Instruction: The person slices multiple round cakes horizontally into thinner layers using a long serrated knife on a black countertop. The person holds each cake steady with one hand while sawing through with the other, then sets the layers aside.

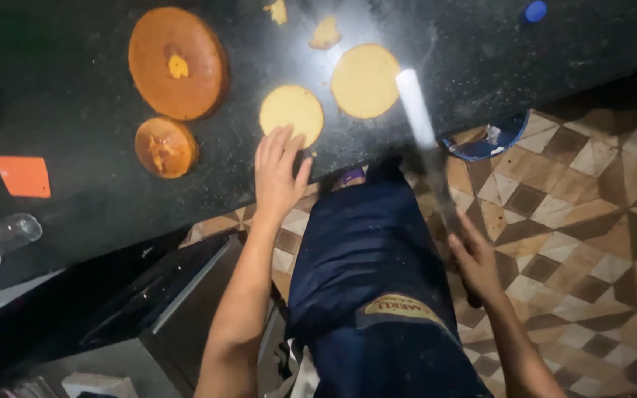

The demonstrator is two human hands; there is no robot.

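Gripping a long knife (429,147), the person's right hand (475,264) closes around the handle low at 4 o'clock, the blade a pale blur that reaches up toward 1 o'clock over the counter's edge. Opposite, the left hand (278,173) lies open and flat, holding nothing, its fingertips touching the near rim of a small pale cake layer (292,114) just above centre. A second pale layer (365,80) sits just beside it toward 1 o'clock, the blade's tip passing close to its right edge. On the same black stone counter (75,96), a large browned cake (177,63) rests at 11 o'clock with a smaller browned one (166,147) below it, and two crumbly offcuts (324,33) lie near 12 o'clock. An orange scraper (22,175) and a clear glass bottle (1,236) sit far out at 9 o'clock; a blue cap (534,10) lies at 1 o'clock. A dark apron (370,250) hangs over the patterned tile floor (591,206). With the blade in motion and the free fingers resting at the layer's rim, a stray sweep could nick them or gouge the soft sponge.
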